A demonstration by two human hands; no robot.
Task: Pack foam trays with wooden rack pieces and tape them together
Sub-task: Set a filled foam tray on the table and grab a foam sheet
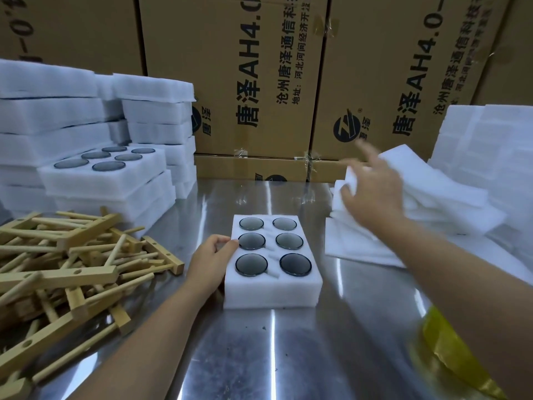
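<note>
White foam tray (pixel 272 293) lies flat, long axis pointing away.

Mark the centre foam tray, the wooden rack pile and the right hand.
foam tray (pixel 271 295), head view, front wall.
wooden rack pile (pixel 57 277), head view, a central bar.
right hand (pixel 375 194), head view, back of hand.

Stainless steel table (pixel 288 356), scuffed and reflective, streaked with glare from the light. Behind it, large brown cardboard cartons (pixel 230 67) standing side by side, printed in black with Chinese characters, "AH4.0" and a round logo; lower cartons (pixel 248 168) beneath them at the table's far edge. Six dark round glassy discs (pixel 251 264), in three pairs, mid-table. Five similar discs (pixel 109 166) farther left. One blurred yellow item (pixel 450 350), lower right, kind unclear.
</note>
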